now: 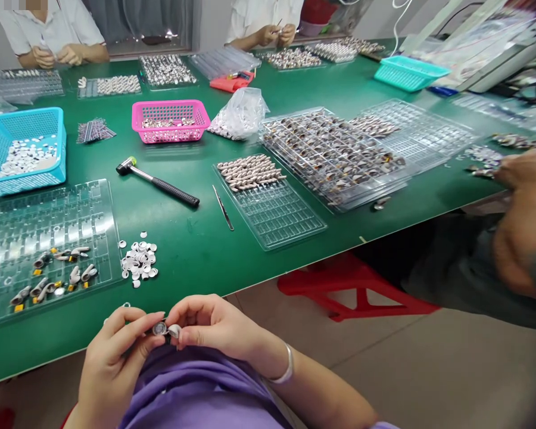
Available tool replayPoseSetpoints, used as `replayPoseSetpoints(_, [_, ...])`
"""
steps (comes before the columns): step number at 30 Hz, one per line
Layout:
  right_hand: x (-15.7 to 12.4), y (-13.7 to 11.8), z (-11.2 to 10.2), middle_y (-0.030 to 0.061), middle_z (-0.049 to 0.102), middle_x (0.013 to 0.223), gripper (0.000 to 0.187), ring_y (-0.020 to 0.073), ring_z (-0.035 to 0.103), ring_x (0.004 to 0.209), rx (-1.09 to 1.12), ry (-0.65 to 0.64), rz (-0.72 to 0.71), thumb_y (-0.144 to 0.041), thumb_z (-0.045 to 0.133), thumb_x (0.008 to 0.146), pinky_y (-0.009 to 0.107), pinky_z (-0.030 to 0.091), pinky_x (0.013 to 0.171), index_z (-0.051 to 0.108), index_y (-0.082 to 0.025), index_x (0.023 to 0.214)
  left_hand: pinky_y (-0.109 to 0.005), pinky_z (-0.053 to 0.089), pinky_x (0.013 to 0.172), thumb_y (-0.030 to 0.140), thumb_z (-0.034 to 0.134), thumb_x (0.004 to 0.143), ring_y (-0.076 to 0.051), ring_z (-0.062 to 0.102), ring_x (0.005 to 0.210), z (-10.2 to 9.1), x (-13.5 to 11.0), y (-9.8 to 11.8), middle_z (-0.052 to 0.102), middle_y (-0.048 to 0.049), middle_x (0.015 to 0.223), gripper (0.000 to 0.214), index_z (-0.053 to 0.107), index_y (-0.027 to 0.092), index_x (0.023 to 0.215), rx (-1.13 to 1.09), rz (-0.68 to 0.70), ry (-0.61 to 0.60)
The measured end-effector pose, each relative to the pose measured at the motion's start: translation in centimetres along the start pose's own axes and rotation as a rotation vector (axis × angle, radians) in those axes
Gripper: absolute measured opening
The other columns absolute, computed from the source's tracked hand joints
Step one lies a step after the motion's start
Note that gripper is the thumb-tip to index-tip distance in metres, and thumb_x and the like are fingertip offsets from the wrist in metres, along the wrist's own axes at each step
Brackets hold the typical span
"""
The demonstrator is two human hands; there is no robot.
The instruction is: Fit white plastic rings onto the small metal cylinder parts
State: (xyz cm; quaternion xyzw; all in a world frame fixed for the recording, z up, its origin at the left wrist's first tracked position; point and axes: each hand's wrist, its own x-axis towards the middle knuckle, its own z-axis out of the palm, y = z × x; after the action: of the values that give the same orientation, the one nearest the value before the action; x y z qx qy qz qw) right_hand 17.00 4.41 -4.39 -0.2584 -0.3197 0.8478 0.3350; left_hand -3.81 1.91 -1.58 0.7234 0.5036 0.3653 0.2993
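Observation:
My left hand [116, 348] pinches a small round earbud part [159, 328] with a grey disc-like face, between thumb and fingers. Close against it, my right hand [218, 328] grips a small pale shell piece [174, 330] by thumb and forefinger. Whether the two pieces touch or are joined, I cannot tell. Both hands are in front of the table edge, above my lap. A pile of small white caps [139, 260] lies on the green table beyond them. To its left, a clear blister tray [102, 238] bears several earbud shells with yellow tabs [74, 275].
Further back are a small hammer [161, 185], tweezers [223, 207], a half-filled clear tray [279, 214], stacked full trays [326, 155], a pink basket [170, 110] and a blue basket [62, 143]. A red stool [361, 292] stands below. Co-workers sit opposite and at right.

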Motion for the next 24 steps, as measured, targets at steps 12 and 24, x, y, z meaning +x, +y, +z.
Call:
replayPoseSetpoints(12, [0.6, 1.4, 1.3, -0.0005, 0.070, 0.073, 0.037, 0.0109, 0.070, 0.064, 0.380, 0.059, 0.028, -0.026, 0.093, 0.062, 0.022, 0.056, 0.064, 0.067, -0.012, 0.084, -0.023, 0.062, 0.071, 0.033, 0.088, 0.062, -0.019, 0.074, 0.076, 1.7, -0.5, 1.2, 0.077, -0.0022, 0.080, 0.027, 0.071, 0.020, 0.079, -0.607, -0.614, 0.203])
replayPoseSetpoints(24, [0.6, 2.2, 1.5, -0.0001, 0.073, 0.075, 0.037, 0.0102, 0.070, 0.065, 0.340, 0.062, 0.005, -0.020, 0.094, 0.058, 0.019, 0.054, 0.062, 0.068, -0.013, 0.083, -0.014, 0.056, 0.068, 0.025, 0.081, 0.069, -0.012, 0.068, 0.071, 1.6, -0.4, 1.7, 0.073, 0.0007, 0.077, 0.007, 0.077, 0.024, 0.075, -0.483, -0.468, 0.226])
